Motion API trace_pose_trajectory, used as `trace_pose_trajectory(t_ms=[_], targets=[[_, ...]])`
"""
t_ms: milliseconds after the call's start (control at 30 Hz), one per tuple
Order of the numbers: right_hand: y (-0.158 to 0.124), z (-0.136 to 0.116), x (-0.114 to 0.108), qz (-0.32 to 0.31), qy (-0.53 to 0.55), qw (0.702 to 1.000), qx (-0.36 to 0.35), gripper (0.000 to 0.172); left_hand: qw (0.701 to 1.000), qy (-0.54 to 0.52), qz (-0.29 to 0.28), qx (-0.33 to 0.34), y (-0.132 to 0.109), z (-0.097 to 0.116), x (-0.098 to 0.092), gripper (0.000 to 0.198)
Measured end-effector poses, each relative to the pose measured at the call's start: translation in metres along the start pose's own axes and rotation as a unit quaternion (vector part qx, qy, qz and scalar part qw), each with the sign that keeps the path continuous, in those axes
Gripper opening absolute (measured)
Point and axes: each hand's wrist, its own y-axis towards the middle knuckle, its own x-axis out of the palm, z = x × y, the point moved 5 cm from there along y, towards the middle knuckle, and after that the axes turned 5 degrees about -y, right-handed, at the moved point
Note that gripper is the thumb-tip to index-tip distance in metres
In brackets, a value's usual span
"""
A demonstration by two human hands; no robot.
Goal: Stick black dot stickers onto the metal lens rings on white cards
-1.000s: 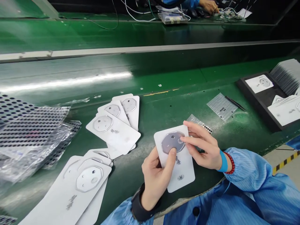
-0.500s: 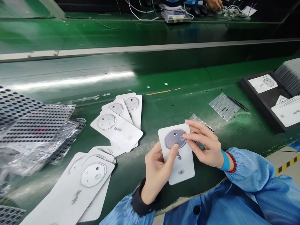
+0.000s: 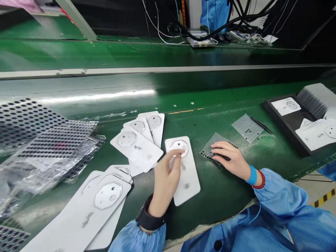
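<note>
A white rounded panel (image 3: 187, 178) with an octagonal recess lies on the green bench, tilted slightly. Over its upper left part is my left hand (image 3: 166, 176), thumb and index drawn together at the recess. Whatever is between those fingertips, if anything, is too small to make out. My right hand (image 3: 232, 159) rests with fingers outstretched and slightly apart on a small clear sheet (image 3: 216, 140) edged with black dots. Part of that sheet is hidden beneath the hand. Farther right, a second dotted sheet (image 3: 246, 127) lies beside black tweezers (image 3: 261, 125).
Fanned white panels (image 3: 141, 148) and a larger overlapping pile (image 3: 70, 220) lie on the left. Beyond them are perforated sheets and plastic wrapping (image 3: 57, 143). A black tray (image 3: 286, 129) holding panels is at the right, and cables (image 3: 231, 24) hang at the back.
The panel has gone from my raised hands to the bench. Its recess looked grey and now looks white. My right hand has moved off it onto the small sheet; my left has shifted left.
</note>
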Motion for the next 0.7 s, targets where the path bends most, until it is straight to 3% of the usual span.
trace_pose_trajectory(t_ms=[100,200,367,533,700], targets=[[0.007,-0.015,-0.010,0.049,0.032,0.998,0.000,0.017,0.991,-0.037,-0.127,-0.026,-0.008,0.000,0.020,0.037],[0.012,-0.030,-0.011,0.043,0.039,0.998,-0.037,0.017,0.973,-0.106,-0.198,-0.045,-0.017,0.001,0.036,0.036],[0.012,-0.033,-0.002,0.013,0.073,0.997,-0.023,0.014,0.965,-0.142,-0.213,-0.064,-0.021,-0.002,0.046,0.033],[0.013,-0.030,0.002,0.035,0.081,0.996,0.014,0.009,0.960,-0.159,-0.222,-0.067,-0.023,-0.002,0.048,0.031],[0.013,-0.036,0.003,0.048,0.022,0.998,-0.030,0.011,0.959,-0.163,-0.223,-0.068,-0.026,-0.002,0.049,0.029]])
